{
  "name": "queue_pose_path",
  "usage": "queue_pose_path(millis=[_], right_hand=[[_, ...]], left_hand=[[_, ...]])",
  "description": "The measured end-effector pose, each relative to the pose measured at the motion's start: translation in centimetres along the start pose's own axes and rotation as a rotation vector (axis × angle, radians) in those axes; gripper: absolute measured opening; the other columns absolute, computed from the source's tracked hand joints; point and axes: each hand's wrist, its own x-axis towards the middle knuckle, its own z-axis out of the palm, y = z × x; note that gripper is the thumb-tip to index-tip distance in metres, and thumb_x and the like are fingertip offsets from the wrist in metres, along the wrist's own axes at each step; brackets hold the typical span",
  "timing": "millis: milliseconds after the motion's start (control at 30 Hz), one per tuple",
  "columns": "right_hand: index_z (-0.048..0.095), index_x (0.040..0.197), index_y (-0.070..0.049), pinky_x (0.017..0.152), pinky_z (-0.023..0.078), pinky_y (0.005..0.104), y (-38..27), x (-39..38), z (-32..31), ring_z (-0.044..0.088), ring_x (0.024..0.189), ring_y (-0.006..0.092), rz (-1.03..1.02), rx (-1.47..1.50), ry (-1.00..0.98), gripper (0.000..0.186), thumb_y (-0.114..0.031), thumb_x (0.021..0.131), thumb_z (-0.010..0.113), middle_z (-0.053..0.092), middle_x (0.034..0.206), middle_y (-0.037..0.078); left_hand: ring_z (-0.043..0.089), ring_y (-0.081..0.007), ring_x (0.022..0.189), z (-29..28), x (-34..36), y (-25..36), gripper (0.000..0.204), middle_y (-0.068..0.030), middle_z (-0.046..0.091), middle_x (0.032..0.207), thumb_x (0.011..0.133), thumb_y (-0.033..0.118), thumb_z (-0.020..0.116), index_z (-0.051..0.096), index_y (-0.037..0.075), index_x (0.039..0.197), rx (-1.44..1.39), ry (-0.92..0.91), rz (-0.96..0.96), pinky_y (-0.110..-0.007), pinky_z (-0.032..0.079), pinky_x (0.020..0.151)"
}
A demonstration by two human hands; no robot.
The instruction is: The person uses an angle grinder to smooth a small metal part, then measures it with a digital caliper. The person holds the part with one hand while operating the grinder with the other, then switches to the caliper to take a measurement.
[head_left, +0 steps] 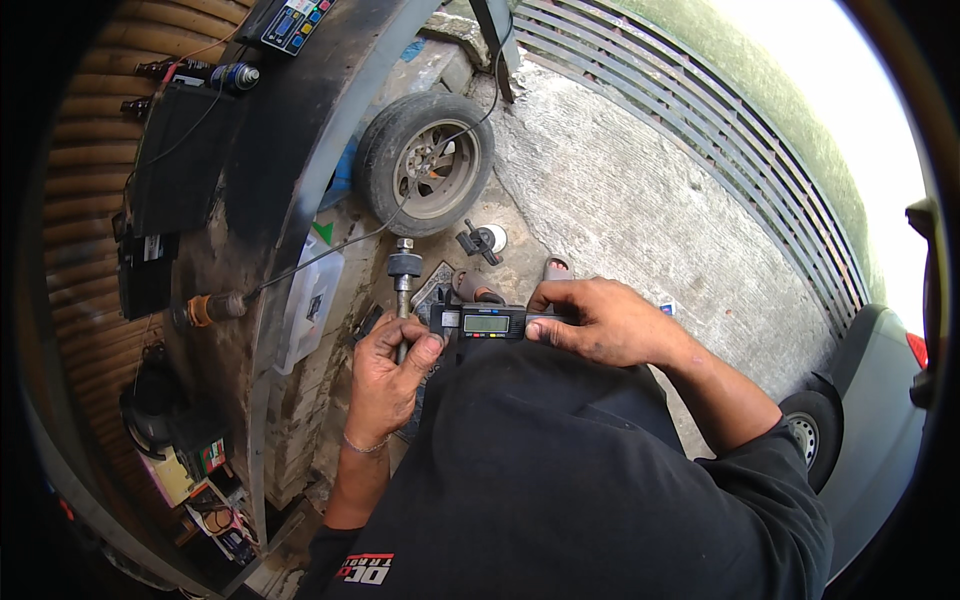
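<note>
The left fingers (390, 333) are curled closed around the lower part of a metal bolt (404, 290) with a dark collar (404, 265); they hide its lower end, while its nut stands above them. The right fingers (560, 294) are pinched on the right end of a digital caliper (487, 321), which lies between both sets of fingers. Whether its jaws touch the left fingertips cannot be told, and a dark thing behind the left fingers is mostly covered.

The caliper's screen (486, 324) shows digits too small to make out. Below the left fingers, red and white lettering marks the dark shirt (560, 450), partly lost in a fold. Far up and left of the fingers, a box with coloured buttons (293, 25) is cut off at the upper edge; the spray can (240, 77) near it, on the bench (300, 120), has a label too blurred to read.

Left of the left fingers, a clear plastic tub (312, 300) is partly covered by the bench edge; its contents are indistinct. Beyond the fingers lies a wheel (377, 170). Well right of the right fingers, a grey vehicle (880, 430) runs out of view.
</note>
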Motion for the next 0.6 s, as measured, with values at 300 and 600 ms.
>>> queue_pose_path(millis=[300, 600], right_hand=[[0.056, 0.134, -0.014, 0.078, 0.057, 0.0464, -0.5, -0.2, 1.6, 0.074, 0.089, 0.0342, -0.156, -0.146, 0.200, 0.059, -0.040, 0.087, 0.079, 0.075, 0.099, 0.014], [0.059, 0.132, -0.014, 0.078, 0.057, 0.0455, -0.3, 0.1, 1.9, 0.074, 0.087, 0.0334, -0.208, -0.141, 0.250, 0.055, -0.035, 0.086, 0.080, 0.075, 0.106, 0.012]], left_hand=[[0.047, -0.0106, 0.078, 0.3, 0.3, 0.0, 0.025, -0.0013, 0.054, 0.083, 0.093, 0.018, 0.079, 0.067, -0.002, 0.083, 0.017, -0.007, -0.047, -0.027, 0.039, 0.072], [0.050, -0.0106, 0.079, 0.0, 0.3, -0.1, 0.025, -0.0017, 0.055, 0.085, 0.095, 0.019, 0.078, 0.068, -0.002, 0.086, -0.020, -0.020, -0.068, -0.026, 0.042, 0.074]])
